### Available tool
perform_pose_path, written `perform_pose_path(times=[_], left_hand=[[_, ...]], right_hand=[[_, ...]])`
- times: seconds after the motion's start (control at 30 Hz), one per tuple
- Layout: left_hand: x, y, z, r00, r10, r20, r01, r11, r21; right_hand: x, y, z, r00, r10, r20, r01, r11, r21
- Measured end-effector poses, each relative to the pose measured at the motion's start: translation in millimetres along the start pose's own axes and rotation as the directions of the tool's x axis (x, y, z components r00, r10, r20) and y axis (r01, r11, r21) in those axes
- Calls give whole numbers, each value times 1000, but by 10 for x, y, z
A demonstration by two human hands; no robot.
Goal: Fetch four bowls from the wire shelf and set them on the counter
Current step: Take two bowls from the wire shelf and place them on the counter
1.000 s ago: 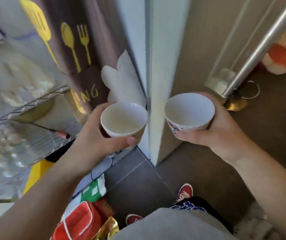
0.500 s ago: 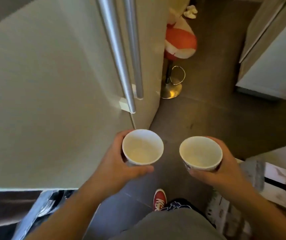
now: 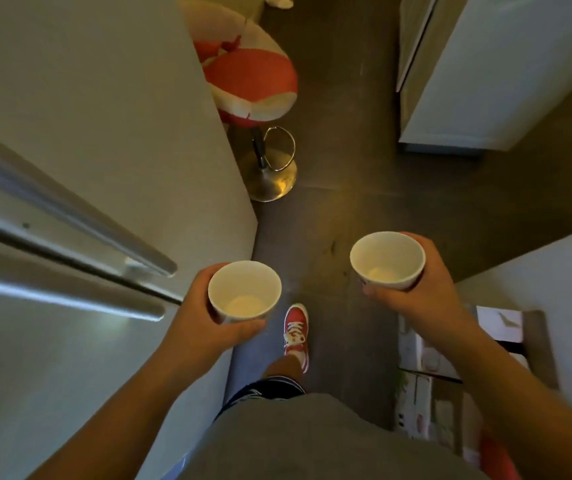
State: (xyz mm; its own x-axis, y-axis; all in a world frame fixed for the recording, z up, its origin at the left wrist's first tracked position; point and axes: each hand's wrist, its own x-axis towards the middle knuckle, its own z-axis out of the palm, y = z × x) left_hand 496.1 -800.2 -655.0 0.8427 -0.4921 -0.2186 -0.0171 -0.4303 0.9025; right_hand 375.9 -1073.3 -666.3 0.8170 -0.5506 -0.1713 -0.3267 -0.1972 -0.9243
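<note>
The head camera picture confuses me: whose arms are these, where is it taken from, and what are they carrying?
No machine here: a person wears a wide-angle camera on the head, looking forward and down, so you see their own arms. The left hand grips one white bowl and the right hand grips a second white bowl, both upright and looking empty. Below are the dark floor and one red shoe. A refrigerator with long handles stands to the left, with a red and white stool ahead.
</note>
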Motion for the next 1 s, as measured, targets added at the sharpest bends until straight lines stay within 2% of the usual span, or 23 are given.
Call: perform_pose_path(times=[0.23,0.33,0.53,0.67,0.73,0.83,0.93,1.0], left_hand=[[1529,348,536,993,12,121,-3,997,-76],[2090,644,884,978,40,206,-15,993,-118],[3113,1319,1555,898,111,426,-54,988,-145],[3753,1672,2063,839,144,525,-80,986,-144],[4071,1827,2338,816,155,557,-97,986,-133],[4542,2066,2728,799,161,580,-119,987,-111],[4949,2261,3004,808,134,573,-111,991,-75],[5200,2370,3118,820,117,561,-106,993,-53]], right_hand=[[982,17,-464,988,71,-135,-69,997,15],[1194,-4,-786,966,101,-240,-101,995,13],[1441,79,-1434,882,188,-433,-187,981,44],[1620,316,-1802,821,293,-490,-306,950,56],[1811,416,-1959,798,320,-511,-329,941,75],[2260,539,-2240,745,311,-590,-267,950,163],[2757,599,-2553,773,338,-536,-295,941,168],[3105,679,-2777,756,326,-567,-278,945,173]])
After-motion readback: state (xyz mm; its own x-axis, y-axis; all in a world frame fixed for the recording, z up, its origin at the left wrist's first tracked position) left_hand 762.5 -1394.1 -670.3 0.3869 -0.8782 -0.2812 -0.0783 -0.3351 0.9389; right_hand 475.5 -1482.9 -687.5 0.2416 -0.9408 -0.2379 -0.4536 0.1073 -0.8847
